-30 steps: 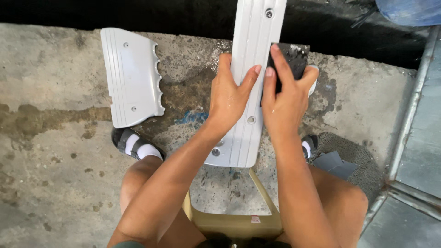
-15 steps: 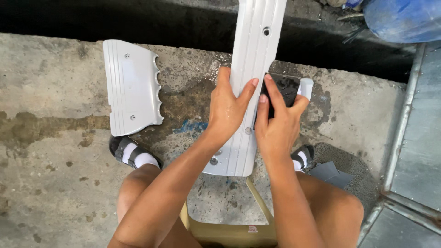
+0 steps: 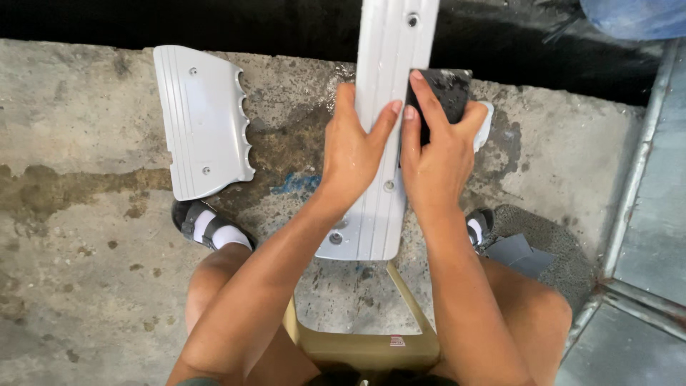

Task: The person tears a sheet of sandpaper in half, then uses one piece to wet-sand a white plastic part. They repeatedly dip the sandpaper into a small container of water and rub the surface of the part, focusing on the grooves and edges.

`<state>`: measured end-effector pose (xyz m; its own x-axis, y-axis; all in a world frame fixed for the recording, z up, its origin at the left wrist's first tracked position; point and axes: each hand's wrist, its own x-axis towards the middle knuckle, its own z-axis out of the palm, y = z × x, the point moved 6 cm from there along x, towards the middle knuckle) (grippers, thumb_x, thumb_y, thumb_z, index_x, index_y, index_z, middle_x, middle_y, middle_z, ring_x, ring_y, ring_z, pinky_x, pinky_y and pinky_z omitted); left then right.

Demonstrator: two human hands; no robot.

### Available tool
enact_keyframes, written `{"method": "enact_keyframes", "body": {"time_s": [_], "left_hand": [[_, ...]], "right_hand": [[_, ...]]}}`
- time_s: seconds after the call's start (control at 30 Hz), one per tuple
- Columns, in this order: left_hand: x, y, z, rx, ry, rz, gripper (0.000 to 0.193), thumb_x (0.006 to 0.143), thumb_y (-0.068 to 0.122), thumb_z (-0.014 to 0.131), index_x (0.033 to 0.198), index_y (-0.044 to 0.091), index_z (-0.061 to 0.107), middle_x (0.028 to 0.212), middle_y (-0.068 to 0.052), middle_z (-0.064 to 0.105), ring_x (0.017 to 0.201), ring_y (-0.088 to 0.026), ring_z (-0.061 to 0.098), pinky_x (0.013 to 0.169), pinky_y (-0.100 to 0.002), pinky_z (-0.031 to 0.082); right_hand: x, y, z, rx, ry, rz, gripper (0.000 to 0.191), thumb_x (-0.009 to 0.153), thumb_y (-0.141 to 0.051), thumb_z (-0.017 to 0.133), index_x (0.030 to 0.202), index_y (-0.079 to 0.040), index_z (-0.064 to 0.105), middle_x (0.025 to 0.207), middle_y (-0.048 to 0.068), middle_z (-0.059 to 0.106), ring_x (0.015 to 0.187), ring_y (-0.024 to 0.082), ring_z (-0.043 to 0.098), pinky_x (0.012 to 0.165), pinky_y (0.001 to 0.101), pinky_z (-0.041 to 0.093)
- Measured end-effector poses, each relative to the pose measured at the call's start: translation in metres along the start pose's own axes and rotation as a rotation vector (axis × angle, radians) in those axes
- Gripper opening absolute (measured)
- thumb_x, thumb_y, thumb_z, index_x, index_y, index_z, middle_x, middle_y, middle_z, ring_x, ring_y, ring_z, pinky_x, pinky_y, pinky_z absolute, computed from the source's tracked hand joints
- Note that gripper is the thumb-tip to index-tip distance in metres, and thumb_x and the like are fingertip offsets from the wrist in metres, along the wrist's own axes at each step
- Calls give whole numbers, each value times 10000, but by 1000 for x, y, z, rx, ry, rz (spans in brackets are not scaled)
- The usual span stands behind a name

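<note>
A stained concrete floor (image 3: 86, 286) fills most of the view, wet and dark in patches, with a black gutter-like strip along its far edge and a metal-framed grey panel (image 3: 643, 236) running down the right side. On the floor, from the middle toward the top edge, lies a long pale grey ribbed panel (image 3: 389, 64) with screw holes, its rounded near end resting just above a tan stool (image 3: 364, 347) on which the person sits. Well to its left lies a shorter grey panel (image 3: 204, 121) of the same kind, with a scalloped right edge, flat on the concrete and untouched. The left hand (image 3: 354, 146) presses flat on the long panel, thumb hooked round its left edge and fingers spread over the ribs, bracing rather than clutching it. The right hand (image 3: 436, 154) sits just beside it on the panel's right edge, its grip closed over a dark sanding pad (image 3: 450, 89) that lies against the panel, with a white block showing under the fingertips. A sandalled foot in a white sock (image 3: 211, 229) stands at the left
</note>
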<state>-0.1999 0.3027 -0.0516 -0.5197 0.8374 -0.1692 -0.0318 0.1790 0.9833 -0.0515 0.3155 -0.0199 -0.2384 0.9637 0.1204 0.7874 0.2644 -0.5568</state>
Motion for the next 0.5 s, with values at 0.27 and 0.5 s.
{"method": "enact_keyframes", "body": {"time_s": [0.27, 0.5], "left_hand": [[5, -7, -2, 45, 20, -26, 407, 967, 302, 707, 1124, -4, 489, 986, -211, 757, 910, -291, 780, 775, -395, 595], [9, -13, -5, 15, 30, -32, 419, 964, 313, 700, 1156, -1, 501, 991, -201, 759, 902, -276, 790, 775, -382, 609]], "right_hand": [[-31, -12, -12, -47, -23, -46, 383, 1040, -223, 661, 1416, -297, 653, 1193, 179, 497, 1010, 363, 609, 926, 416, 527], [-63, -8, -15, -20, -84, -28, 393, 1011, -220, 664, 1398, -287, 662, 1165, 173, 512, 1025, 361, 600, 908, 408, 521]]}}
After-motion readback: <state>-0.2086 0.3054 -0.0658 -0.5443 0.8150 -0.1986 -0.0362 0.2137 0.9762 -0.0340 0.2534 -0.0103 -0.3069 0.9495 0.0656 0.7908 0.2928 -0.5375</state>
